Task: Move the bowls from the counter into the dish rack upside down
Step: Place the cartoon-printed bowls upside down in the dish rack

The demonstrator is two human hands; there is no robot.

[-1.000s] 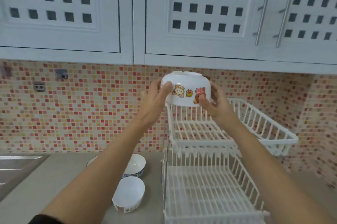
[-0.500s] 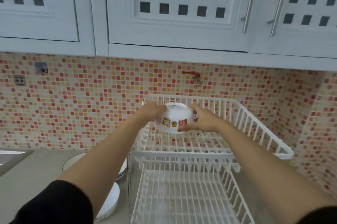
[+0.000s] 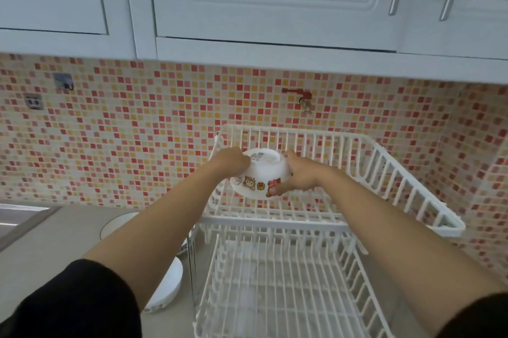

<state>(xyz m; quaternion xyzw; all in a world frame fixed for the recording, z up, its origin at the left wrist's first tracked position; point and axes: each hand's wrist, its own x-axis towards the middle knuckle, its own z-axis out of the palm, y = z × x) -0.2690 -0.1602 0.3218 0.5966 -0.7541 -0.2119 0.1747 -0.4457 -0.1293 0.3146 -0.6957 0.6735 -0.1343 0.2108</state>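
A white bowl with cartoon stickers (image 3: 261,176) is held upside down, base up, inside the left part of the upper tier of the white wire dish rack (image 3: 406,181). My left hand (image 3: 232,160) grips its left side and my right hand (image 3: 298,174) grips its right side. Whether the rim touches the wires I cannot tell. On the counter left of the rack, two more white bowls show partly behind my left arm: one bowl (image 3: 116,223) farther back, one bowl (image 3: 167,292) nearer.
The rack's lower tier (image 3: 277,296) holds nothing. A grey counter (image 3: 55,233) runs left to a steel sink edge (image 3: 19,216). Mosaic tile wall behind, with a red tap (image 3: 301,95). White cabinets (image 3: 275,7) hang overhead.
Both hands have lowered the upside-down bowl from above the rack down into the upper tier. The view has shifted closer and to the right.
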